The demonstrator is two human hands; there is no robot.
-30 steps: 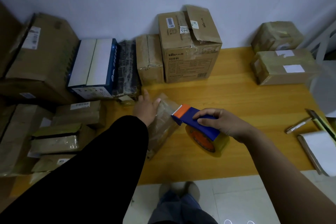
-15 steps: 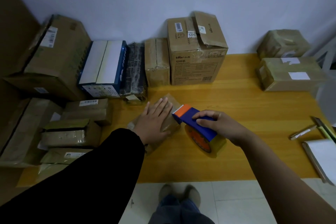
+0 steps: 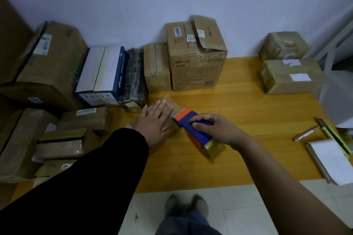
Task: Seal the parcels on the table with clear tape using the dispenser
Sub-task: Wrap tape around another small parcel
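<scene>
A small brown parcel [image 3: 168, 126] wrapped in shiny tape lies flat on the wooden table [image 3: 248, 120], near the middle. My left hand [image 3: 153, 120] presses flat on top of it with straight fingers. My right hand [image 3: 214, 129] grips a blue tape dispenser [image 3: 193, 125] with an orange front end; its roll of clear tape [image 3: 212, 149] rests on the table. The dispenser's toothed front edge meets the parcel's right side. Much of the parcel is hidden under my left hand and sleeve.
Cardboard boxes line the wall: a tall one [image 3: 196, 59], a narrow one [image 3: 156, 66], a blue-and-white box [image 3: 101, 76]. Taped parcels [image 3: 63, 139] are stacked at left, two more [image 3: 290, 76] at back right. A pen [image 3: 305, 133] and a notebook [image 3: 332, 160] lie at right.
My left hand laid the parcel down from tilted to flat and now presses on it. The dispenser moved slightly closer to the parcel's right side.
</scene>
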